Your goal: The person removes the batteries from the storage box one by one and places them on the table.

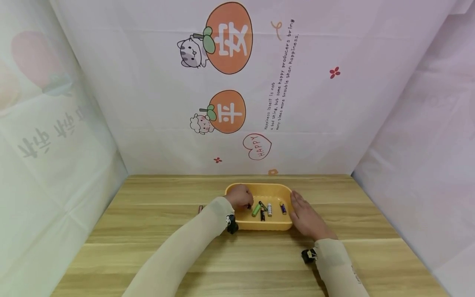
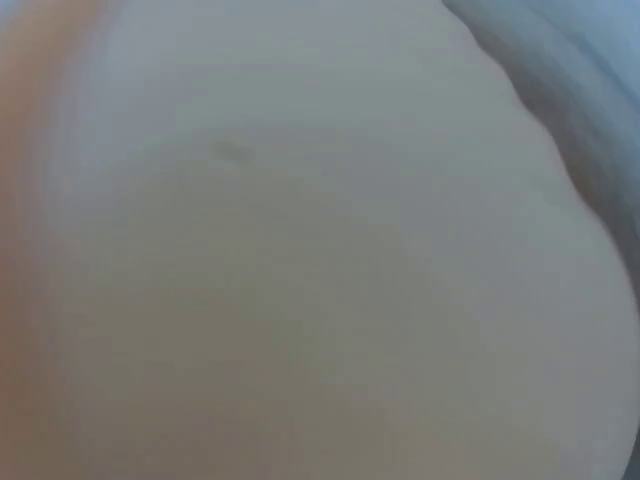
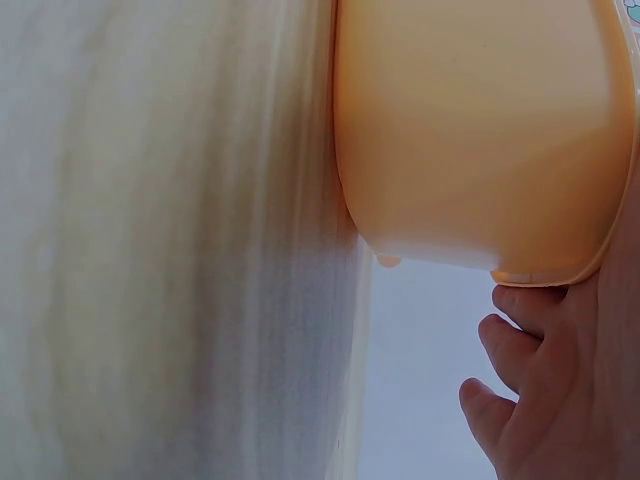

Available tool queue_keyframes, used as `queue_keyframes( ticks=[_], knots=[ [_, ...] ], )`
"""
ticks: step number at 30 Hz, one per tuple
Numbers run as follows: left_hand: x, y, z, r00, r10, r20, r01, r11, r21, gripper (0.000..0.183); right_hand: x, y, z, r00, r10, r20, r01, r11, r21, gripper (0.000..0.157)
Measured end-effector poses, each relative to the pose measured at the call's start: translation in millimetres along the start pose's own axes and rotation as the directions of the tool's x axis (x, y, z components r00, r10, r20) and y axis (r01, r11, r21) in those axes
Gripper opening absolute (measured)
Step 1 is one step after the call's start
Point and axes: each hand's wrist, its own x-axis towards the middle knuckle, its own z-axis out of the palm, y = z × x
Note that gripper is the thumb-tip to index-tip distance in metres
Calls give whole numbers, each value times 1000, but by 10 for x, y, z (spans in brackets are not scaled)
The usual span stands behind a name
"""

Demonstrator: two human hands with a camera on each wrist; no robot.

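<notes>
A yellow plastic bin (image 1: 263, 225) stands on the table with several batteries in it. My left hand (image 1: 240, 196) reaches over its left side, fingers curled, and pinches what looks like a dark battery (image 1: 249, 206), mostly hidden by the fingers. Close by lie a green battery (image 1: 256, 210), a black battery (image 1: 262, 215) and a white battery (image 1: 269, 210). Farther right is a blue battery (image 1: 283, 208). My right hand (image 1: 307, 216) rests along the bin's right side, fingers extended; the right wrist view shows fingers by the bin's rim. The left wrist view is blurred and shows no held thing.
A reddish battery (image 1: 201, 209) lies on the wooden table (image 1: 237, 264) outside the bin, left of it, partly hidden by the left sleeve. A printed white cloth (image 1: 159, 103) hangs behind the table, and similar cloth closes both sides.
</notes>
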Motion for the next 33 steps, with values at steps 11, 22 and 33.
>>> queue_keyframes(
  ticks=[11,22,33],
  knots=[
    [-95,80,-40,999,27,42,-19,982,-186,25,22,-15,-23,1000,-3,4,3,1000,-2,58],
    [-100,52,-66,997,-3,82,32,936,-351,25,24,11,17,1000,-11,3,11,1000,-6,58],
    [-111,-10,-144,996,6,94,39,882,-470,29,8,23,17,1000,3,12,-3,1000,-3,59]
  ],
)
